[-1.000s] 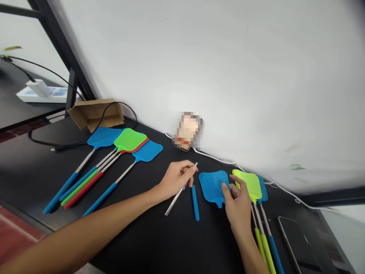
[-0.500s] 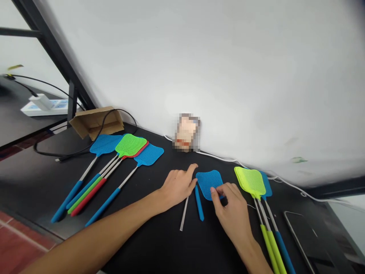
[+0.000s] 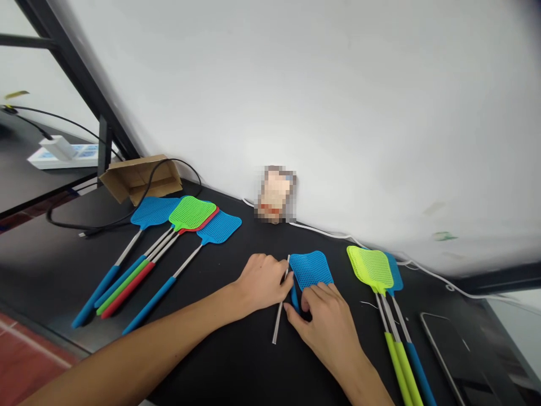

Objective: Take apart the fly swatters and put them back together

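My left hand [image 3: 264, 285] is closed, with thumb and fingers pinching a thin metal rod [image 3: 278, 324]. The rod's upper tip sticks out above the fingers, and its lower end points toward me. Just right of it lies a blue handle sleeve [image 3: 295, 298], partly covered by both hands. My right hand [image 3: 325, 318] has its thumb and curled index finger apart on either side of the sleeve's lower end; I cannot tell whether they touch it. Behind its knuckles a blue fly swatter head [image 3: 311, 268] lies flat on the black table [image 3: 228, 349], its lower edge hidden.
Assembled swatters lie on the left, including a green one [image 3: 193, 212] and a blue one [image 3: 222, 226]. Yellow-green swatters [image 3: 376, 269] and a blue one are on the right beside a phone [image 3: 454, 352]. A cardboard box [image 3: 141, 180] and white cable [image 3: 319, 232] are along the wall.
My left index finger has folded in, and the hand now grips the rod, which has shifted slightly right. My right hand has moved left and down from the swatter head to the blue sleeve.
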### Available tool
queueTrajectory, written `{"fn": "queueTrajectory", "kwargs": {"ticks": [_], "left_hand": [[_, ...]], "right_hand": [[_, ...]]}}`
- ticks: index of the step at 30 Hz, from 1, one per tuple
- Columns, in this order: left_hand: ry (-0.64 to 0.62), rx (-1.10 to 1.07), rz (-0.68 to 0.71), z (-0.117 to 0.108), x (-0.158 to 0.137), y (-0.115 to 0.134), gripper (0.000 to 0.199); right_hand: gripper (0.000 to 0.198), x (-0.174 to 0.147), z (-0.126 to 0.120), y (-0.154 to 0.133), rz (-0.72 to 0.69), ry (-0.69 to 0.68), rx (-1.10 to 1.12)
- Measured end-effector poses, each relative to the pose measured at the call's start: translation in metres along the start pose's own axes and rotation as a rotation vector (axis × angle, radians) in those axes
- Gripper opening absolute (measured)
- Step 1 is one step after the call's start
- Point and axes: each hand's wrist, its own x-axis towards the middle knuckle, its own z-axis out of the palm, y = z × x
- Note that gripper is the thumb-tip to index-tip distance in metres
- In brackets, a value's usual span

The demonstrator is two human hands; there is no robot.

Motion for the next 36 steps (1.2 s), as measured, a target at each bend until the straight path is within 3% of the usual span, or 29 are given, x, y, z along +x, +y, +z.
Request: {"fn": "queueTrajectory", "kwargs": {"ticks": [6, 10, 17, 28, 32, 36], "left_hand": [[-0.010, 0.040, 0.011, 0.002, 0.000, 0.000, 0.036], [-0.019, 0.071, -0.005, 0.001, 0.000, -0.001, 0.033], [-0.072, 0.109, -0.016, -0.001, -0.002, 0.002, 0.049], [-0.076, 0.131, 0.001, 0.002, -0.005, 0.004, 0.035], [-0.014, 0.010, -0.076, -0.001, -0.002, 0.002, 0.030], [0.097, -0.424, -0.112, -0.003, 0.004, -0.007, 0.032]], "right_hand": [[0.035, -0.001, 0.000, -0.002, -0.027, -0.021, -0.016], [0.037, 0.000, -0.005, 0.002, -0.008, 0.057, -0.002], [0.038, 0.004, -0.014, 0.011, 0.024, 0.168, 0.033], [0.035, 0.002, -0.001, 0.006, 0.018, 0.081, -0.024], [0.030, 0.001, 0.002, 0.005, 0.009, 0.061, -0.038], [0.030, 0.001, 0.000, 0.004, 0.037, 0.083, 0.013]]}}
